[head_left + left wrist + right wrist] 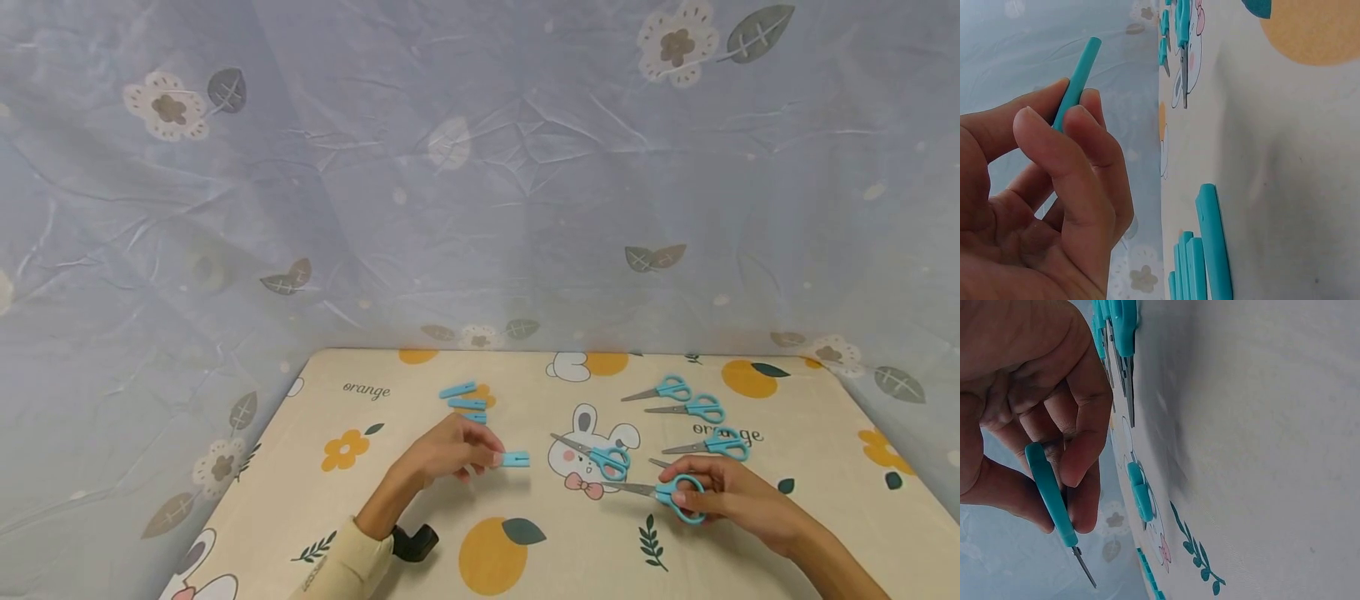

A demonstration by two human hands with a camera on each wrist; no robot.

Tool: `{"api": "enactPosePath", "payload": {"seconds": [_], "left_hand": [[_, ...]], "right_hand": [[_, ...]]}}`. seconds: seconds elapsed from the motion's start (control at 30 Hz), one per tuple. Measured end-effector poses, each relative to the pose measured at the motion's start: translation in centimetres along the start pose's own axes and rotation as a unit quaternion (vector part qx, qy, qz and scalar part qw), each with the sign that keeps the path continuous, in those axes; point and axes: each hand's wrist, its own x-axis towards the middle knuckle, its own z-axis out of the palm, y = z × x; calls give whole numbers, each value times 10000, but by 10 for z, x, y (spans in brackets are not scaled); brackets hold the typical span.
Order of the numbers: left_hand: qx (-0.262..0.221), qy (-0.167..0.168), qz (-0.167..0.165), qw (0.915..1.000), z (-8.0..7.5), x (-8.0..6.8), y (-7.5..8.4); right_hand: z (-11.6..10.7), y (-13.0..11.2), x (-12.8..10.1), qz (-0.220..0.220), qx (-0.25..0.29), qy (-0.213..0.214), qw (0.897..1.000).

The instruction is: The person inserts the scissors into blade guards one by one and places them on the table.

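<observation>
Pinched between thumb and fingers of my left hand is a small light-blue scissors cover, held above the cloth. In the left wrist view that cover points upward, clear of the surface. My right hand grips small scissors by their light-blue handle, bare blades pointing left. The right wrist view shows the handle between thumb and fingers. Between the hands, uncovered scissors lie on the printed rabbit. Another blade tip shows beside my right fingers; the rest is hidden.
Several blue covers lie in a row beyond my left hand, partly hidden by it. More scissors lie at the back right, blades leftward. A patterned cloth covers the table. A hanging sheet stands behind. A black object is at my left wrist.
</observation>
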Motion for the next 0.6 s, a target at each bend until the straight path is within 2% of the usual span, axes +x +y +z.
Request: {"api": "enactPosePath", "payload": {"seconds": [0.27,0.6], "left_hand": [[-39,-51,-54,10000,4,2,1],[-145,-138,-12,9998,7,4,2]], "right_hand": [[3,-4,2,-54,-2,88,9999],[9,-10,12,143,-127,335,9993]]}}
